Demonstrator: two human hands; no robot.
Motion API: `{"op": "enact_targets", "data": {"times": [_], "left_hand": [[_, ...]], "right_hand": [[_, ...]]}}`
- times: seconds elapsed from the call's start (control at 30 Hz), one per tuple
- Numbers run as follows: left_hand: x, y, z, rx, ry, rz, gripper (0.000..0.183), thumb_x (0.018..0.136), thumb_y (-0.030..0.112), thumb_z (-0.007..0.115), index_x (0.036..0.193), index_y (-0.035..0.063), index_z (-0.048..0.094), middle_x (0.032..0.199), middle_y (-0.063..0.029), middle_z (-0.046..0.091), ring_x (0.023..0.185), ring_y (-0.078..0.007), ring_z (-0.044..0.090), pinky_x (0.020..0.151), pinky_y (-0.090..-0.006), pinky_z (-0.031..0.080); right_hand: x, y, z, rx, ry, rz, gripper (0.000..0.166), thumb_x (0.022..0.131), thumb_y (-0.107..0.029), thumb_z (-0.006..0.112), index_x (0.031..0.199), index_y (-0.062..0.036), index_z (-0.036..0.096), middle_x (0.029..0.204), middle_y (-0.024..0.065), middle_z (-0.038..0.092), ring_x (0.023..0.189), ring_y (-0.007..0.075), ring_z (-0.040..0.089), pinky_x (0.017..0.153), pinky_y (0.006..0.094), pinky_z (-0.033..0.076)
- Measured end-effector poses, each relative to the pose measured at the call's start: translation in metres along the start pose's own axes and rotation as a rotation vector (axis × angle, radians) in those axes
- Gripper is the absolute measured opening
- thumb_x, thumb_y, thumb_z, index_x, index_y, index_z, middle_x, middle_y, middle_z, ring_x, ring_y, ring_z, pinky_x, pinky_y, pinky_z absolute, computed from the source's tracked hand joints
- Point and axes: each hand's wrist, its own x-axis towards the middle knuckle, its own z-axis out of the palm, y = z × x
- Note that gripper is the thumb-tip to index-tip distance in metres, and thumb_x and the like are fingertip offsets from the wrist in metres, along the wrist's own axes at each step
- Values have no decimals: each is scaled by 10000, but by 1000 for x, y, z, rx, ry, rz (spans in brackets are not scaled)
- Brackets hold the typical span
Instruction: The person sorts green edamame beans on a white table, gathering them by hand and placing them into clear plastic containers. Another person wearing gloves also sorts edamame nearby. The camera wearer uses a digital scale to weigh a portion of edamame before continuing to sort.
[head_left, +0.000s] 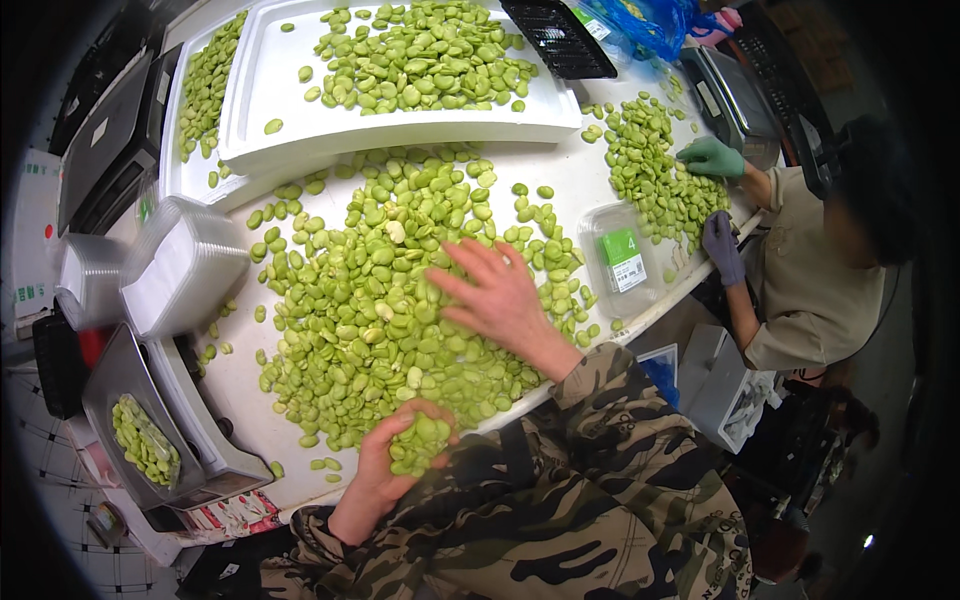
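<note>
A large heap of shelled green broad beans (352, 300) lies on the white table before me. My left hand (401, 450), at the heap's near edge, is cupped around a handful of broad beans (420, 444). My right hand (499, 300) is spread palm down over the right part of the heap, its fingers apart at the beans; whether its fingertips touch them is hard to tell. A clear plastic tray with a green and white label (624, 259) lies to the right of the heap.
White foam boxes (390, 133) with beans stand beyond the heap. Stacked clear trays (184, 270) are at left, near a scale (142, 427) bearing a pack of beans. A co-worker's green-gloved hand (711, 157) and purple-gloved hand (724, 247) are at another bean pile (652, 165) on the right.
</note>
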Motion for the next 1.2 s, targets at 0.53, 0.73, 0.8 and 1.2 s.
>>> {"op": "enact_targets", "data": {"times": [0.53,0.73,0.8,1.2], "left_hand": [[3,4,-1,-22,-1,4,284,920,319,540,1076,85,574,1066,-139,591,972,-270,615,699,-351,522],[0,2,0,2,56,1,282,912,310,535,1072,81,567,1080,-141,580,979,-284,602,675,-351,503],[-3,1,-3,-24,49,25,279,912,305,526,1070,79,564,1085,-143,579,985,-290,600,663,-351,493],[-5,3,3,-64,72,79,280,908,307,523,1049,69,565,1039,-137,583,958,-276,603,638,-340,476]], "right_hand": [[-87,-23,-26,159,10,416,718,767,-219,816,1391,-20,522,1203,171,554,1077,318,574,856,379,525],[-30,-65,22,375,12,260,602,833,-188,753,1375,-56,528,1221,172,536,986,291,627,737,339,569],[-27,-70,25,413,13,145,584,830,-164,741,1365,-60,529,1221,161,539,1003,291,623,728,341,573],[-64,-55,-7,514,10,-24,213,855,-188,731,1053,-111,730,991,15,719,777,187,715,567,289,552]]}}
